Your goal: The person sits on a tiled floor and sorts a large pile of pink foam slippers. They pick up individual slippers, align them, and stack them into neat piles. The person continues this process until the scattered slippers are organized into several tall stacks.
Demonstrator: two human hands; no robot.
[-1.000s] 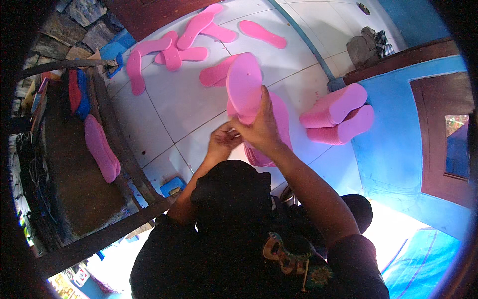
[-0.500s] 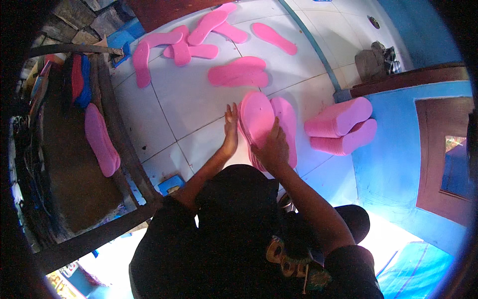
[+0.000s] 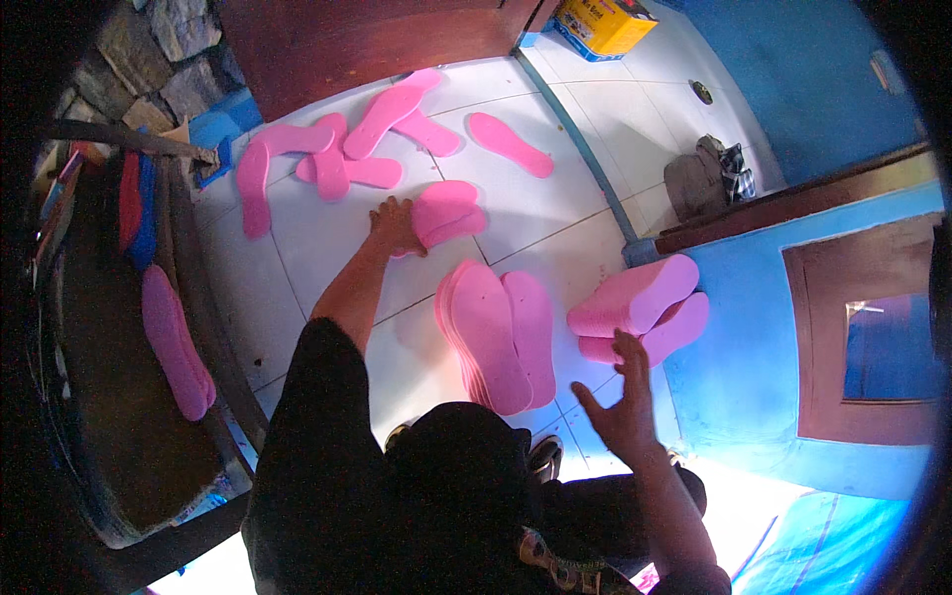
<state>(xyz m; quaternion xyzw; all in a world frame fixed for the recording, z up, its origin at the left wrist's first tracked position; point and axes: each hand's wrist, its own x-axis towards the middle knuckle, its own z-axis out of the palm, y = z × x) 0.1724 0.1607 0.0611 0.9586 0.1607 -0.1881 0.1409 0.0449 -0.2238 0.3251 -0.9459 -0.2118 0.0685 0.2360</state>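
Observation:
My left hand (image 3: 397,228) reaches forward over the left end of a small group of pink foam shoe soles (image 3: 451,210) on the floor. Its fingers are spread against them, hiding that end. Closer to me lies a stack of pink soles (image 3: 484,332), fanned at its left edge, with another sole or pile (image 3: 531,337) beside it on the right. My right hand (image 3: 625,412) hovers open, thumb and fingers apart and nothing in them. It is just in front of two taller pink sole stacks (image 3: 640,297) lying side by side by the blue wall.
Several loose soles (image 3: 372,124) lie crossed farther off, with a single sole (image 3: 511,144) to their right. At left, more soles (image 3: 177,342) rest on a dark wooden surface (image 3: 109,397). A yellow box (image 3: 607,28) and a grey bag (image 3: 699,183) stand beyond the threshold.
Both hands have left the near stack. My left hand has gone forward to the farther soles, and my right hand has moved right toward the tall stacks. The view has shifted too.

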